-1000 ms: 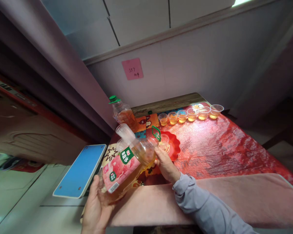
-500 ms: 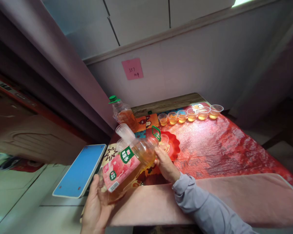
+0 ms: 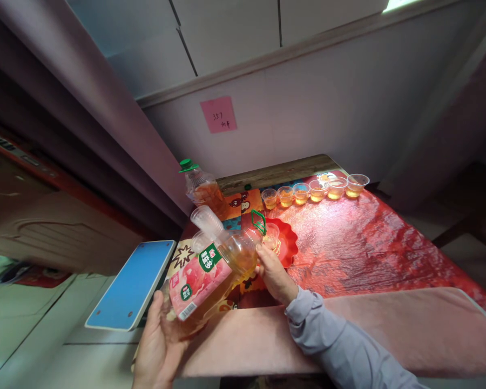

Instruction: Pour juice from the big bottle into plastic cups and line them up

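My left hand (image 3: 159,346) grips the base of a large juice bottle (image 3: 210,273) with a pink label. The bottle is tilted, its open mouth and hanging green cap ring (image 3: 259,220) over a small clear cup (image 3: 271,233). My right hand (image 3: 272,273) pinches that cup, which sits in a red scalloped dish (image 3: 290,244). Amber liquid fills the lower part of the bottle.
Several small cups of amber drink (image 3: 314,190) stand in a row at the table's far edge. A second bottle with a green cap (image 3: 201,187) and a stack of empty cups (image 3: 207,220) stand at the left. A blue-topped stool (image 3: 133,285) is beside the table. A red patterned cloth (image 3: 368,237) covers the table.
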A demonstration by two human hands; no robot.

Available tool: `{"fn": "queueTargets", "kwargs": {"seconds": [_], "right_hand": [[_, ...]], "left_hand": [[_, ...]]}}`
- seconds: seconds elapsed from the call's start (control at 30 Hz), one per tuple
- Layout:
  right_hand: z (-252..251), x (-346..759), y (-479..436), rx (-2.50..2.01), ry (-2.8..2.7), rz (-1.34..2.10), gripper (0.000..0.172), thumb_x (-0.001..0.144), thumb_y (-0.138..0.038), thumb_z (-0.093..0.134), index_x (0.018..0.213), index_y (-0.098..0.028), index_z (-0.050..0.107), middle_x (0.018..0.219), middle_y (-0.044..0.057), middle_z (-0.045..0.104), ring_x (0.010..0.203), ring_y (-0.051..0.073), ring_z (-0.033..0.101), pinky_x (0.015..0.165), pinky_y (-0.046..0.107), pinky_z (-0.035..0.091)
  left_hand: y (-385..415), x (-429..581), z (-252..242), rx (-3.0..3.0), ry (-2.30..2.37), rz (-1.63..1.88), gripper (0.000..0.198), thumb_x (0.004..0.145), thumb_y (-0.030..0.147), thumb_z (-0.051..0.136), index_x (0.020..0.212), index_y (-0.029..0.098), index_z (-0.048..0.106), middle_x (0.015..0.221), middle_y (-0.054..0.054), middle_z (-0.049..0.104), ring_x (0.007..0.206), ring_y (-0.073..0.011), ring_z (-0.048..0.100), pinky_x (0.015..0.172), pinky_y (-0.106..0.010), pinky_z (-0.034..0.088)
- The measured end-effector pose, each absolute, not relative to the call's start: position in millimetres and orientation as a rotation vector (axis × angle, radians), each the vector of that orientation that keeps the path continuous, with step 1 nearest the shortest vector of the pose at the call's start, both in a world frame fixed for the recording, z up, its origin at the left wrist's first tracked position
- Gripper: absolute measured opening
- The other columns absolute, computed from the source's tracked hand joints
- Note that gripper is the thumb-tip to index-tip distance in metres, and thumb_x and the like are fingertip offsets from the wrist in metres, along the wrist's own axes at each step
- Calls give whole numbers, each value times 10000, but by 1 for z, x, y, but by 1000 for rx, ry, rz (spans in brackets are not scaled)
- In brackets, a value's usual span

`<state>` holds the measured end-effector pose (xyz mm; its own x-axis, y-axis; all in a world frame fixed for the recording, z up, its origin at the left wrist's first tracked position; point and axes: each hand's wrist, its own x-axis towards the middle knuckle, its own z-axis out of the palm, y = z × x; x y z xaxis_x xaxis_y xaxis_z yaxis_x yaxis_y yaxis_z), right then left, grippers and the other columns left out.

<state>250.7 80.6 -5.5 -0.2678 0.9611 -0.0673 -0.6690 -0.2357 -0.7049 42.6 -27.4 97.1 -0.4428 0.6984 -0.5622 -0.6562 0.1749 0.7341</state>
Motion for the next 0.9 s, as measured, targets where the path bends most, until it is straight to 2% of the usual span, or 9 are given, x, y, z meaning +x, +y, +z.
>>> {"fn": "queueTargets", "kwargs": {"seconds": [0.1, 0.23, 0.43, 0.6, 0.77, 0.9], "right_hand": [[-4, 252, 81, -601, -665, 1799, 555, 953, -697, 741, 1340, -298, 749, 1280, 96, 797, 1016, 290, 770, 748, 391, 628], [-3, 251, 81, -624, -636, 1795, 569, 925, -706, 770, 1314, -291, 750, 1265, 85, 805, 1001, 274, 771, 718, 360, 620], [-3, 249, 82, -621, -611, 1799, 623, 895, -726, 785, 1346, -298, 741, 1342, 77, 793, 1169, 303, 767, 819, 393, 648], [-4, 249, 82, -629, -625, 1787, 588, 908, -727, 771, 1302, -291, 766, 1239, 92, 816, 1060, 290, 784, 825, 406, 658], [-5, 250, 82, -593, -638, 1796, 558, 938, -702, 760, 1352, -328, 746, 1320, 82, 801, 1108, 290, 777, 816, 400, 658], [-6, 249, 82, -621, -625, 1783, 550, 923, -712, 768, 1305, -316, 763, 1277, 76, 814, 1048, 277, 784, 810, 399, 660]], "left_hand": [[-28, 40, 96, 48, 1332, 1524, 655, 1046, 380, 620, 1686, 332, 492, 1163, -137, 846, 923, -381, 840, 937, -628, 638], [-28, 35, 94, 101, 1376, 1487, 620, 1037, 357, 635, 1649, 302, 550, 1199, -143, 841, 973, -386, 838, 918, -624, 649], [-28, 33, 90, 66, 1290, 1503, 649, 1039, 411, 641, 1672, 337, 518, 1262, -153, 814, 1059, -418, 814, 950, -647, 631], [-28, 34, 93, 53, 1277, 1532, 629, 1025, 329, 665, 1645, 325, 558, 1305, -136, 802, 1149, -409, 784, 1001, -625, 617], [-29, 29, 91, 143, 1339, 1483, 581, 1028, 354, 665, 1603, 291, 612, 1301, -150, 808, 1134, -418, 795, 971, -632, 633], [-29, 28, 90, 207, 1365, 1477, 552, 1028, 345, 666, 1576, 280, 639, 1306, -140, 811, 1171, -413, 786, 985, -628, 631]]}}
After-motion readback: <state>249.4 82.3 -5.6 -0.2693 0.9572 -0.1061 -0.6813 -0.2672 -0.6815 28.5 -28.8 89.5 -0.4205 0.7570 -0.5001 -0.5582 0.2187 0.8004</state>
